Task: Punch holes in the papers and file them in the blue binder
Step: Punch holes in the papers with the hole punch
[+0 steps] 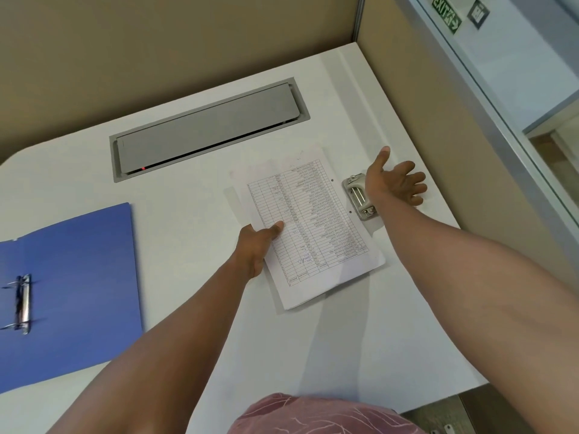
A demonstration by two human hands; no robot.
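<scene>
Setting: white desk [194, 308] in a beige-walled cubicle corner, with a grey cable hatch [206, 128] set into it at 12 o'clock.
Papers: a thin stack of printed sheets [316, 233] lies just right of centre, its far long edge beside the hole punch; two punched holes already show along that edge.
Left hand: the left hand [255, 245] pinches the stack's near-left edge, thumb on top and fingers beneath.
Right hand: the right hand [396, 183] is spread wide with straight fingers, holding nothing, over the punch at 2 o'clock; whether it touches, I cannot tell.
Hole punch: the metal hole punch [358, 195] sits at the stack's far edge.
Binder: the blue binder [78, 292] lies open at 9 o'clock, well apart, its rings [22, 303] exposed.
Handling: the sheets are probably light, floppy and apt to fan or slide out of line; an edge pinch near the middle, with support underneath, should keep the holes aligned for the rings.
</scene>
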